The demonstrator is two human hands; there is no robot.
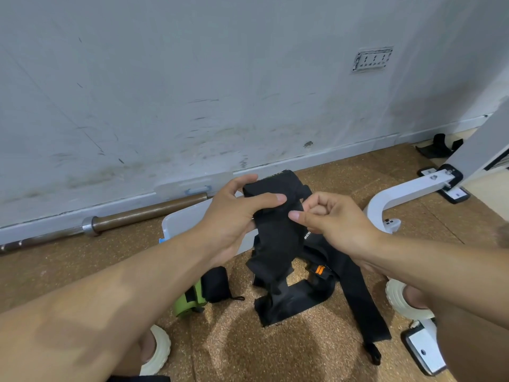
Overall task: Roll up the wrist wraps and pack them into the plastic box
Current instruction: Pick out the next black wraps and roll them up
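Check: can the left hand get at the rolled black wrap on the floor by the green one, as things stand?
Probably not yet. The left hand grips the black wrist wrap being rolled, together with the right hand. The rolled wrap lies uncovered beneath the left forearm, so the way looks free once the fingers let go.

**Materials and finishes at my work spot**

The wrist wrap (278, 216) in my hands is matt black woven cloth. The box (181, 219) is smooth, translucent white plastic. The bar (143, 213) is brown metal with a shiny steel collar. The floor (275, 351) is rough, speckled cork-like matting; the wall (192, 92) is scuffed matt paint.
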